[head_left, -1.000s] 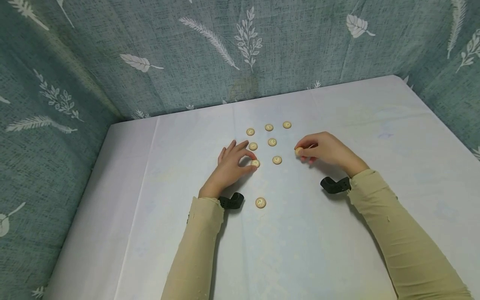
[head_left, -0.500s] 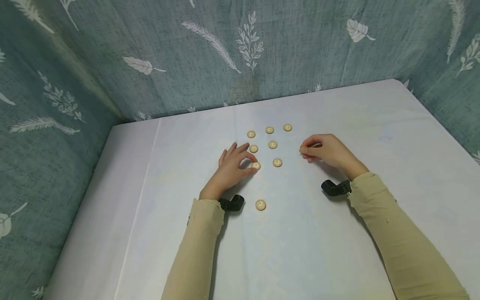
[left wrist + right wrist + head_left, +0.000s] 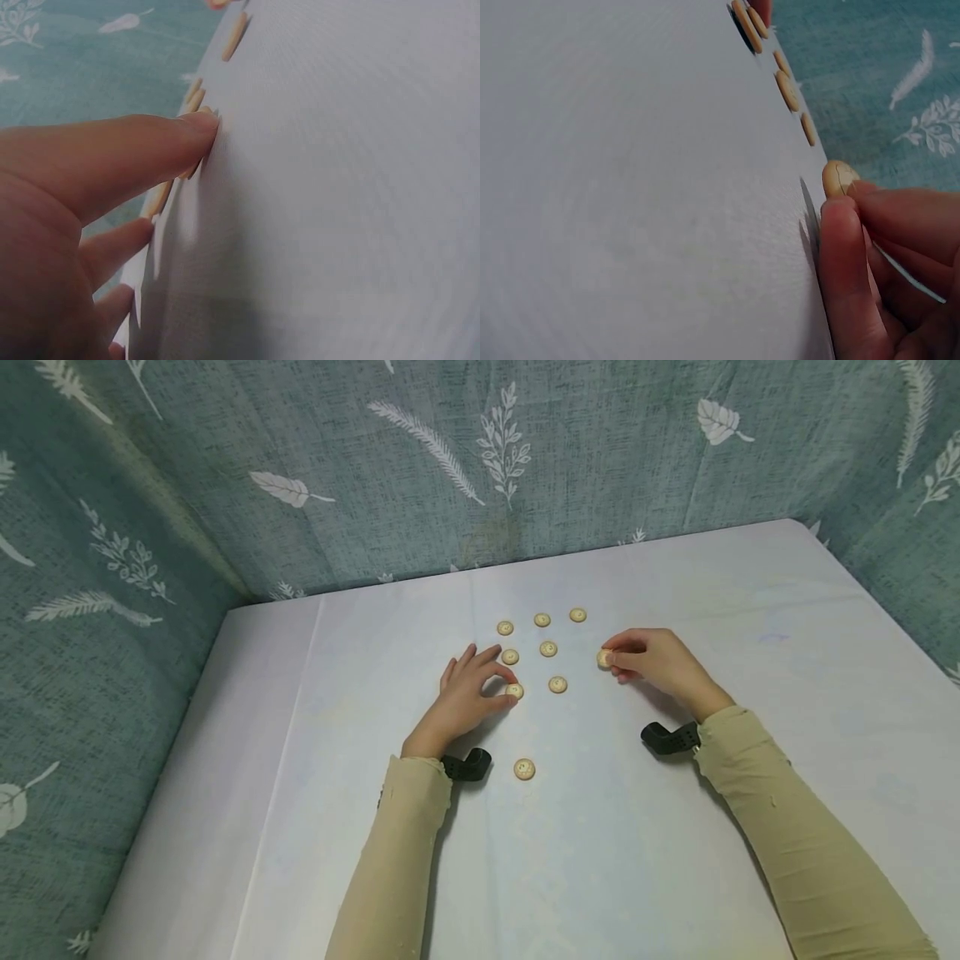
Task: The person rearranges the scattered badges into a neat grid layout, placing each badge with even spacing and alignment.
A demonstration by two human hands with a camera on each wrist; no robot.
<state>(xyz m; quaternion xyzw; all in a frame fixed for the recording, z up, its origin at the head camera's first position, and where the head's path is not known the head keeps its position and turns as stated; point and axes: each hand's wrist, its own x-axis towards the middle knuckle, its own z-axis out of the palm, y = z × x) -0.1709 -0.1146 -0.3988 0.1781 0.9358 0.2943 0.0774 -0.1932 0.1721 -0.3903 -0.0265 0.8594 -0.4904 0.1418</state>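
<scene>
Round beige discs with raised rims and small marks on their faces lie on a white-covered table. Thumb and index finger of my left hand [image 3: 462,702] pinch one disc [image 3: 514,692] by its edges, flat at the table; the other left fingers spread out beyond it. My right hand [image 3: 660,664] holds another disc [image 3: 840,178] between thumb and fingertips, tilted up so its patterned face shows in the right wrist view. Its shadow falls on the cloth beside the fingers. Between the hands lie two discs, a nearer one [image 3: 557,685] and a farther one [image 3: 548,649].
Three discs form a back row, the middle one [image 3: 542,620] among them. Another disc [image 3: 510,657] sits by the left fingertips, and a lone disc [image 3: 524,769] lies nearer the person. A green leaf-patterned curtain [image 3: 420,485] borders the table [image 3: 337,677] behind and at both sides.
The right hand has shifted slightly right with its disc, which turned edge-on and then face-up toward the head camera again. The left hand stays on its disc.
</scene>
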